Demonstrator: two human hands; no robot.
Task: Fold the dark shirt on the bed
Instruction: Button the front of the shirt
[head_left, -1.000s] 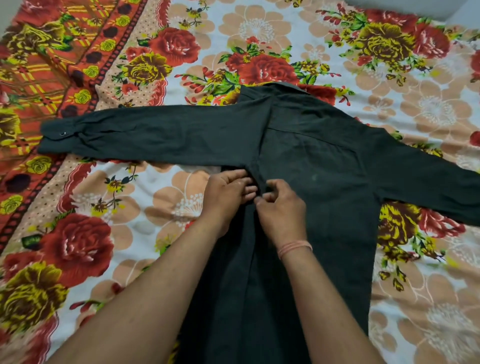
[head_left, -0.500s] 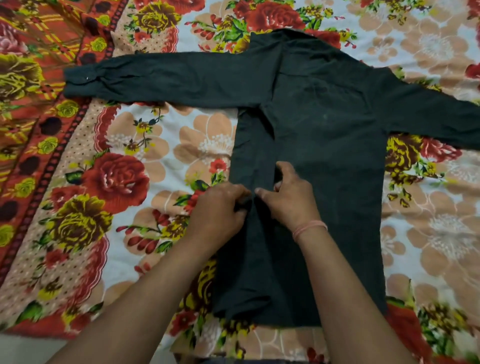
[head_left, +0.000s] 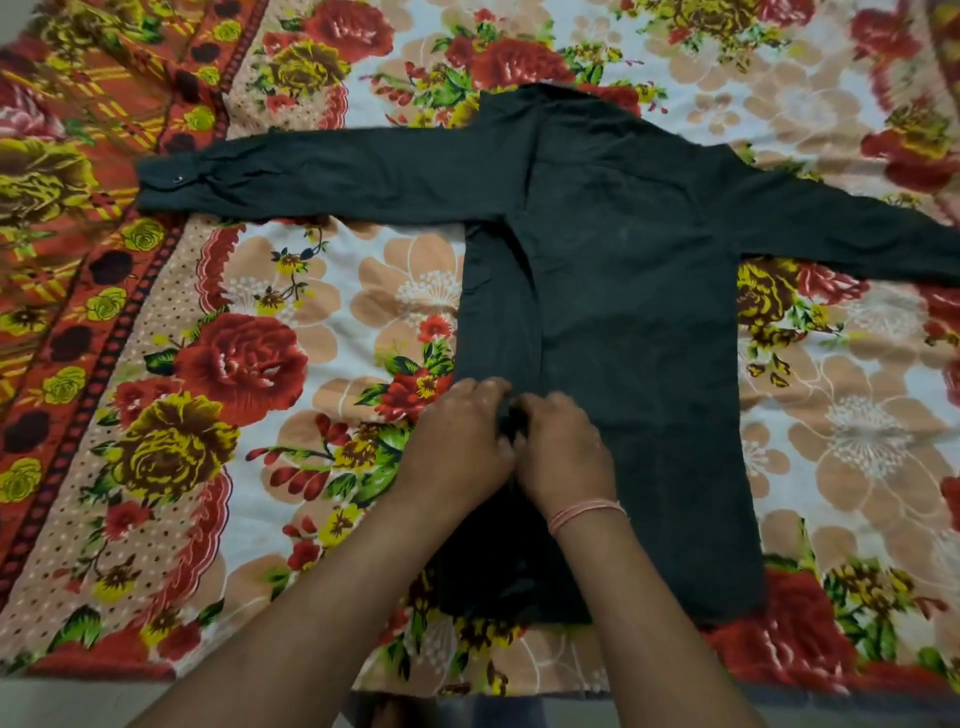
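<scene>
**A:** What is seen nearest the camera?

**B:** Two bare forearms are extended from the bottom edge toward the dark shirt. A pink band is worn on the right wrist.

**A:** And the hands?

**B:** The left hand and the right hand are set side by side, touching, on the lower part of the shirt's front, along its vertical edge. The fingers of both are curled inward, and a small bunch of dark cloth appears to be pinched between the two sets of fingertips. How firmly it is gripped cannot be told, since the fingertips are blurred.

**A:** Where is the shirt found?

**B:** It is laid flat on the bed, over a floral bedsheet printed with red and yellow roses. Its hem is placed close to the near edge of the bed, just beyond the forearms, and its collar is pointed away from the camera.

**A:** What is noted beyond the hands?

**B:** A narrow panel on the shirt's left side is seen folded lengthwise over the body. Farther up, both sleeves are spread outward from the shoulders. The left sleeve is stretched out straight to the left of the shirt's body, with a button visible at its cuff. The right sleeve is angled out to the right and is cut off by the frame edge.
</scene>
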